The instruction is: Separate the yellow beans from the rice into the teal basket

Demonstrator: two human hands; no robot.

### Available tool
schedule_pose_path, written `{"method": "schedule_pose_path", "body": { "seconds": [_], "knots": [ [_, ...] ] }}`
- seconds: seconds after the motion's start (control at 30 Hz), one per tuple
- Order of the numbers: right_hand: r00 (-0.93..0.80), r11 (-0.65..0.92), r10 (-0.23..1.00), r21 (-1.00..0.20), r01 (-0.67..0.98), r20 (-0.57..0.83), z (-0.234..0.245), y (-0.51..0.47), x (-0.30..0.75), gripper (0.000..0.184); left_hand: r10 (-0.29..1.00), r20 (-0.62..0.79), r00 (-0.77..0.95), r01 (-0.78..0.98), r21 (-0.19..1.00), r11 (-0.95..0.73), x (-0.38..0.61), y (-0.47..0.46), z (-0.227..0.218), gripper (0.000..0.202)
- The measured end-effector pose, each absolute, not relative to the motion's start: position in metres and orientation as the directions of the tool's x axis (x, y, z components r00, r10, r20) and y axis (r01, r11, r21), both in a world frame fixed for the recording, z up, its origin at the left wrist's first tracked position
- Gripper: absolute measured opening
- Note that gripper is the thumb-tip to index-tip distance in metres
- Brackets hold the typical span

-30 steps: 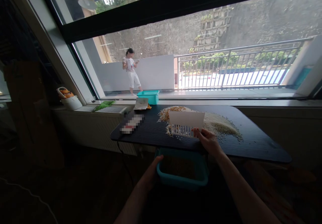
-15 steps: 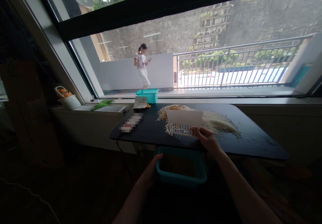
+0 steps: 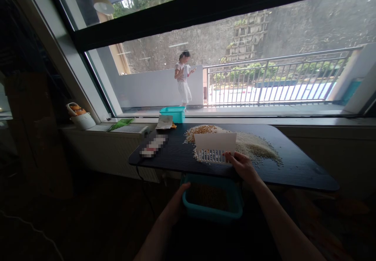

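Observation:
In my right hand (image 3: 242, 165) is a white slotted card (image 3: 216, 141), pinched at its lower right corner above the table's front edge. Its upper part is plain; grains show through the row of slots along the bottom. My left hand (image 3: 179, 196) grips the left rim of a teal plastic bin (image 3: 211, 212) below the table edge. Dark, grain-like contents lie inside the bin, too dim to identify. Behind the card, a pile of yellow kernels (image 3: 205, 129) mixed with white grains spreads over the table, and a heap of pale grains (image 3: 260, 148) lies to its right.
A black table (image 3: 299, 171) stands by the window. At its back left are a second teal bin (image 3: 173, 114) and a paper packet (image 3: 165, 122); a blurred-out flat item (image 3: 154, 145) lies nearer. A radiator (image 3: 117, 143) adjoins at left. Outside, a person (image 3: 183, 77) walks.
The person outside has moved to the right. My view has tilted slightly, shifting the scene a little downward. Both hands keep their holds, and the card stays nearly in place.

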State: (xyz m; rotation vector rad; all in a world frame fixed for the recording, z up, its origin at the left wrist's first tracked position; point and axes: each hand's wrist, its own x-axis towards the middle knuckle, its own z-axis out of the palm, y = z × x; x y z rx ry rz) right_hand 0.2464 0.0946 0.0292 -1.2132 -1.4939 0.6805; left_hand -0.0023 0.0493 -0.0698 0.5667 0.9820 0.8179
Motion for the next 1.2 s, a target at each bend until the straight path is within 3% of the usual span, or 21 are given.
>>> {"method": "schedule_pose_path", "body": {
  "seconds": [0.63, 1.2],
  "knots": [
    [0.102, 0.323, 0.923, -0.891, 0.32, 0.371, 0.0298, 0.0937, 0.2497, 0.038, 0.84, -0.421, 0.341, -0.391, 0.749, 0.534, -0.0017, 0.0483, -0.0691, 0.057],
    [0.104, 0.299, 0.932, -0.899, 0.319, 0.347, 0.0301, 0.0926, 0.2498, 0.041, 0.829, -0.448, 0.336, -0.382, 0.739, 0.555, -0.0009, 0.0505, -0.0729, 0.057]
  ]
}}
